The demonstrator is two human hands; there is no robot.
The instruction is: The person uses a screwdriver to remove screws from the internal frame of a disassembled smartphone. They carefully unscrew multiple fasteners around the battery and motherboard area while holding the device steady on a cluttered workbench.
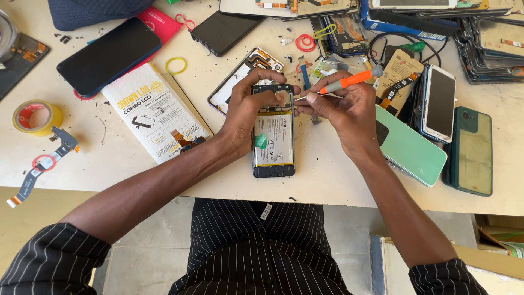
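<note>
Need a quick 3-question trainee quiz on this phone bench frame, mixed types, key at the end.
1. True or false: the opened phone lies with its battery exposed.
2. Which hand holds the orange-handled screwdriver? A) left hand B) right hand
3. Fill in: the roll of tape near the table's left edge is ____ in colour.

Key: 1 true; 2 B; 3 yellow.

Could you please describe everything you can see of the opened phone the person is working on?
The opened phone lies flat on the pale table, back cover off, showing a silvery battery with a green tab and dark circuitry at its top. The left hand steadies its upper end; the right hand holds an orange-handled screwdriver with its tip at the upper right edge.
</note>
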